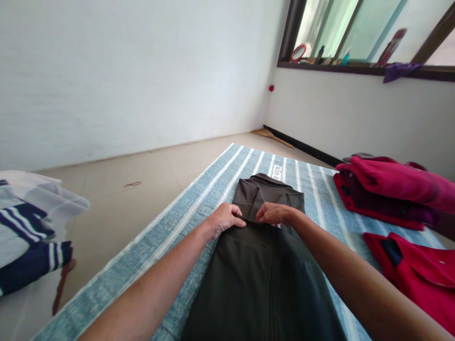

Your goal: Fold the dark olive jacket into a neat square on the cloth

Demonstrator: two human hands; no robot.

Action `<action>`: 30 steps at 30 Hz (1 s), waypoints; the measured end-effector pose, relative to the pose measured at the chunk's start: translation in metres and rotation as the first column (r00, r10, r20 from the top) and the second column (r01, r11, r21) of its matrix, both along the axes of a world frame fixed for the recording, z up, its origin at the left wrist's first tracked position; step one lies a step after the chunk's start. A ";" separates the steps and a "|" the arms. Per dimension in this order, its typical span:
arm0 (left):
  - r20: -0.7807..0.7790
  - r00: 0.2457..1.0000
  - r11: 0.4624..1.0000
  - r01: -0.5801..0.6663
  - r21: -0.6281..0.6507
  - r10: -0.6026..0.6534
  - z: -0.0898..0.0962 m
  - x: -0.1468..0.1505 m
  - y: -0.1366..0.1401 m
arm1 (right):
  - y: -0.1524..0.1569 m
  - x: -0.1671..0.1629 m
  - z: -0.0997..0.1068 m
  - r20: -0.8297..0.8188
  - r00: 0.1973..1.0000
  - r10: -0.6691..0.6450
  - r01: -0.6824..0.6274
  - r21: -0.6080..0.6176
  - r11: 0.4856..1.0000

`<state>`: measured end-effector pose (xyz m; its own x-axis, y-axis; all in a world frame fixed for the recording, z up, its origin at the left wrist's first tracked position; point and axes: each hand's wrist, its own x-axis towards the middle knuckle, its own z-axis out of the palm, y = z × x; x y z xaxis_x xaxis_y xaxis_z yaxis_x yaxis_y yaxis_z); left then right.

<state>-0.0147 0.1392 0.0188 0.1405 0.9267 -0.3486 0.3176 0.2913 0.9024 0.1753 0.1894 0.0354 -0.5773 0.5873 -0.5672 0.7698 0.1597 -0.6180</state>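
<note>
A dark collared garment lies on a blue and white striped cloth, its collar pointing away from me. Nearer to me, a wide dark garment panel with a lengthwise seam spreads over its lower part; whether both are one piece I cannot tell. My left hand pinches the panel's far edge at its left side, thumb on top. Farther right along that edge, my right hand is closed on the cloth with its fingers curled. The right fingertips are partly hidden.
At right sit a stack of folded red and purple clothes and a folded red garment. On the left is a pile of white and navy clothing. White walls and a window stand beyond the tiled floor.
</note>
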 end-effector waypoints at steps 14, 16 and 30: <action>0.027 0.999 0.992 -0.024 0.128 0.021 -0.011 -0.004 -0.007 | -0.103 -0.013 0.004 -0.023 0.999 0.037 -0.006 0.768 0.641; -0.013 1.000 0.985 -0.016 0.171 0.018 -0.013 -0.005 -0.007 | -0.121 -0.018 -0.004 -0.034 0.994 0.101 -0.036 0.789 0.613; -0.319 0.938 0.925 -0.005 0.380 0.136 -0.017 -0.001 -0.012 | -0.132 -0.023 -0.021 -0.046 0.992 0.121 -0.042 0.773 0.633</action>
